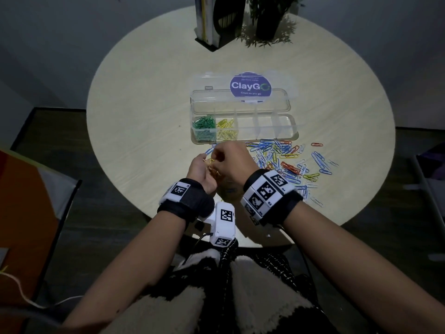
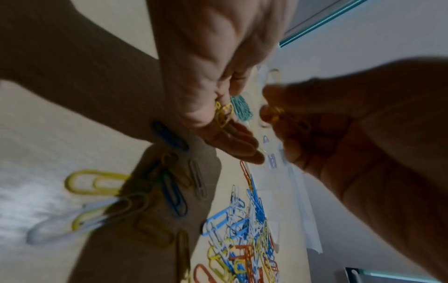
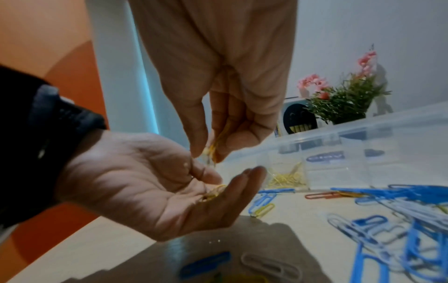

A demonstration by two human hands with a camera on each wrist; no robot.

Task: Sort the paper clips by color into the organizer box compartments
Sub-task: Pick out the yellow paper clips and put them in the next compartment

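Observation:
My left hand (image 1: 201,162) is held palm up over the table's near side, fingers relaxed, with a few yellow paper clips (image 3: 215,191) lying in its palm. Just above it my right hand (image 1: 232,157) points down and pinches several yellow clips (image 3: 214,147) between thumb and fingertips. The clear organizer box (image 1: 277,126) stands open behind the hands. Its leftmost compartment holds green clips (image 1: 204,126), the one beside it yellow clips (image 1: 226,128); the others look empty. A loose pile of blue, white, red and yellow clips (image 1: 284,160) lies right of the hands.
The box lid (image 1: 240,97) stands open, with a purple sticker behind it. A potted plant (image 1: 267,18) and a file holder (image 1: 216,20) stand at the far edge of the round table (image 1: 144,104). Stray clips (image 2: 97,183) lie under my hands.

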